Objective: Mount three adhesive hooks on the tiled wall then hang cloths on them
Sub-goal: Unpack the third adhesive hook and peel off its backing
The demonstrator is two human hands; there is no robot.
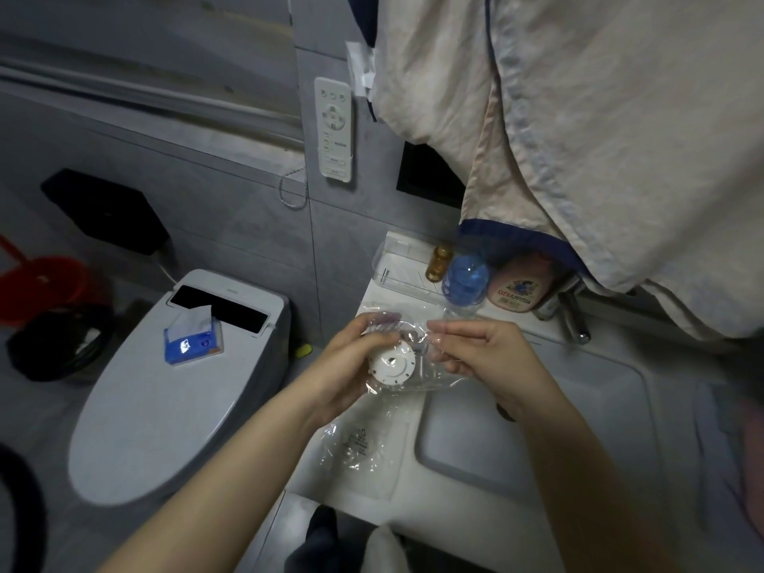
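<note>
A round white adhesive hook [392, 363], inside a clear plastic bag [417, 366], is being gripped by the left hand [351, 366] above the white sink [537, 428]. The bag's edge is being pinched by the right hand [483, 357] (fingers curled). 1 more clear wrapper [359, 444] is lying on the sink's rim.

Both bare forearms are reaching in from 6 o'clock, converging toward centre. Left hand [351, 357] is curling its fingers and cupping from the 9 o'clock side, thumb up top. Right hand [483, 353] is sitting at 3 o'clock of it, fingers extended toward 9 o'clock, pinching with thumb and fingertips.
</note>
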